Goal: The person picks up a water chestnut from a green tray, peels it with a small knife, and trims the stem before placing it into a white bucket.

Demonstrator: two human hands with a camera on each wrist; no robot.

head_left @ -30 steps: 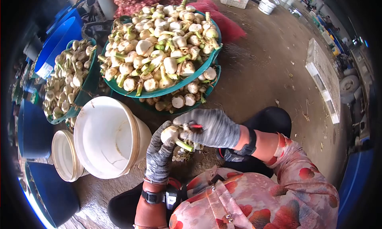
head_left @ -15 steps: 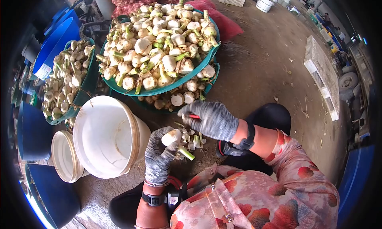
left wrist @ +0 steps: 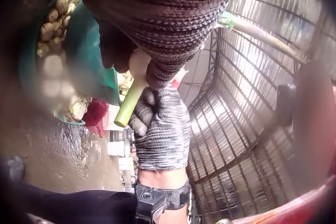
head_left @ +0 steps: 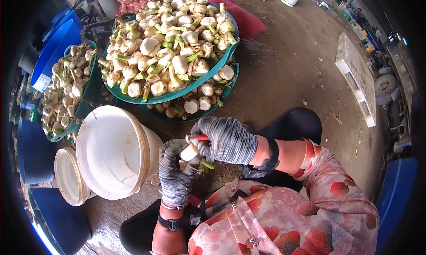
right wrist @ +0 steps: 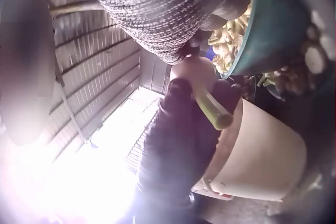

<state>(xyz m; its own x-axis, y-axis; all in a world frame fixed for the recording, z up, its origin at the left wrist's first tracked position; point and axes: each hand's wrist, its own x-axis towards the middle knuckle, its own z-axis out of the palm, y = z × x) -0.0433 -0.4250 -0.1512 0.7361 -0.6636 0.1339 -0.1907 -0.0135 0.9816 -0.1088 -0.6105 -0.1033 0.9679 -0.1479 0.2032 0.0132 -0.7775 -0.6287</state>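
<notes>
My gloved left hand (head_left: 178, 170) pinches a peeled white garlic bulb (head_left: 189, 152), whose green stem (left wrist: 130, 102) sticks out past the fingers. My gloved right hand (head_left: 226, 139) is right at the bulb, its fingers curled round a red-handled tool (head_left: 201, 137). Most of that tool is hidden by the glove, so I cannot tell its kind. In the right wrist view, the left hand (right wrist: 176, 134) holds the bulb (right wrist: 193, 71) from below, with the right hand (right wrist: 168, 16) over it.
A large white bucket (head_left: 143, 157) stands left of my left hand, with a smaller white bucket (head_left: 81, 177) beside it. Ahead, a green basin (head_left: 166, 98) heaped with garlic sits over another. More garlic fills a green container (head_left: 86, 105) at left. A white crate (head_left: 355, 80) lies on the right.
My right hand moved up off the bulb half a second ago and has come back down onto it. The left hand keeps its hold on the garlic. The head view has shifted slightly.
</notes>
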